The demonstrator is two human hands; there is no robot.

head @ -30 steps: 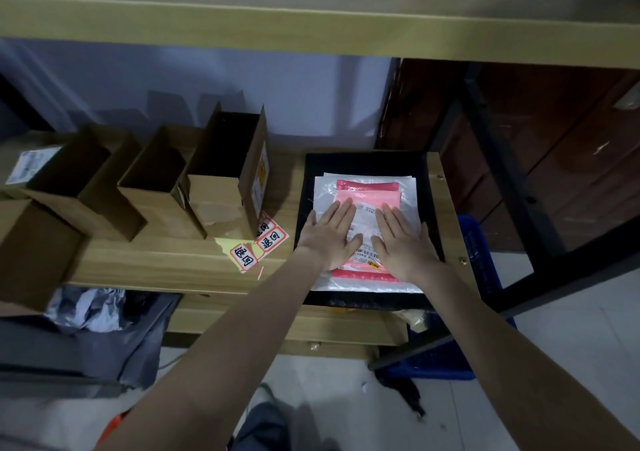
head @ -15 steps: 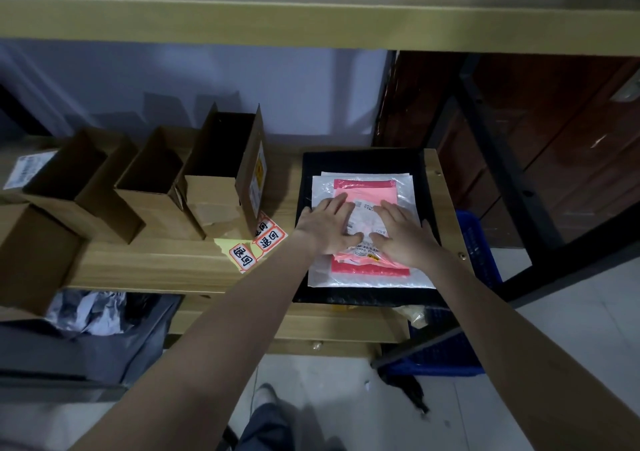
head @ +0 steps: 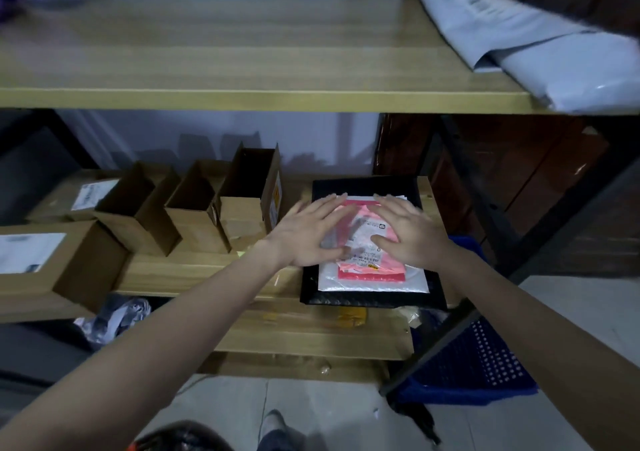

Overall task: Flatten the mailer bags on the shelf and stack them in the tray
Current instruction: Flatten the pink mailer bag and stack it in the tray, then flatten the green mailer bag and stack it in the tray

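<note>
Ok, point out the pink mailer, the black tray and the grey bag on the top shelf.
pink mailer (head: pixel 377 272), head view, its lower edge.
black tray (head: pixel 363 184), head view, its far rim.
grey bag (head: pixel 540 48), head view, its middle.

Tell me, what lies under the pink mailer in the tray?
A white mailer lies under the pink mailer, in the black tray. Both hands cover the middle, so any deeper bags cannot be seen.
</note>
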